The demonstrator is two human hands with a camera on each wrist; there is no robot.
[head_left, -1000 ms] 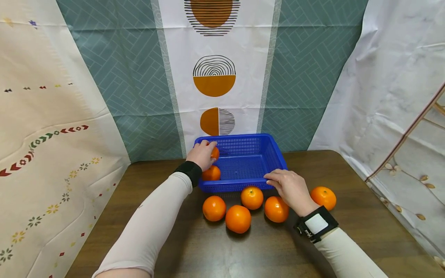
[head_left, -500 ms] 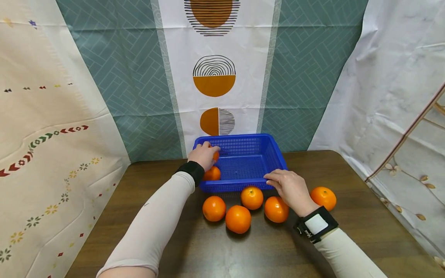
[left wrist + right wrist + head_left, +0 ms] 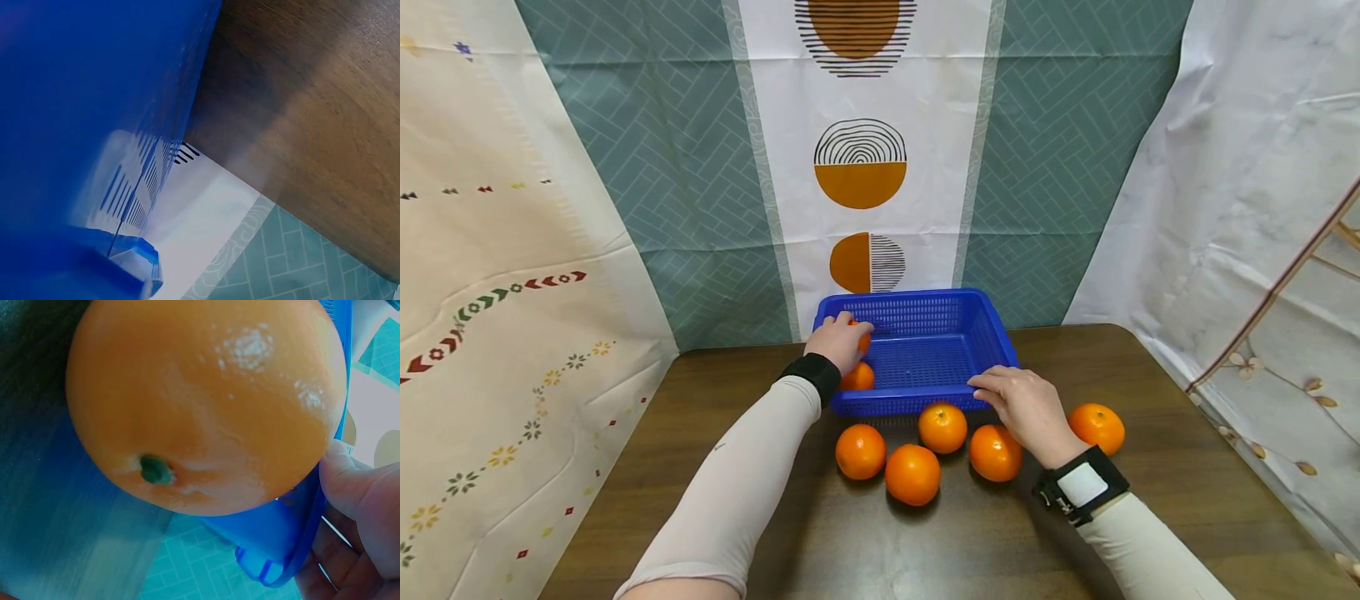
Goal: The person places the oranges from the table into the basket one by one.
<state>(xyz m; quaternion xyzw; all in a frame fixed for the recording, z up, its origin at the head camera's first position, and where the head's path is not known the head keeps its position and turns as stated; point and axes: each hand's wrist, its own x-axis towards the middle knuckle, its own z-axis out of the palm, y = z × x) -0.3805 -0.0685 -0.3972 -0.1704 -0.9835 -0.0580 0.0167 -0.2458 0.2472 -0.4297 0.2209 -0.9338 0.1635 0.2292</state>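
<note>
A blue plastic basket [image 3: 917, 391] with slotted walls stands at the back of the table. My left hand [image 3: 835, 343] reaches over its left side and grips an orange [image 3: 864, 342] in the back left corner. Just in front, inside the basket, lies a second orange [image 3: 860, 377], partly hidden by that hand. The left wrist view shows mostly the blue wall; hand and fruit are out of sight there. My right hand [image 3: 1026, 412] pinches the front rim near the right corner, thumb outside in the right wrist view. Close by that hand sits another orange [image 3: 206, 406] with a green stem end.
Several oranges lie on the brown table [image 3: 842, 550] before the basket, among them a front one [image 3: 913, 475] and a left one [image 3: 861, 452]. One more orange [image 3: 1097, 428] sits right of my right hand. A patterned cloth [image 3: 865, 100] hangs directly behind the basket.
My left hand has moved slightly right and down into the basket with the orange, now covering more of the second one. My right hand stays on the rim.
</note>
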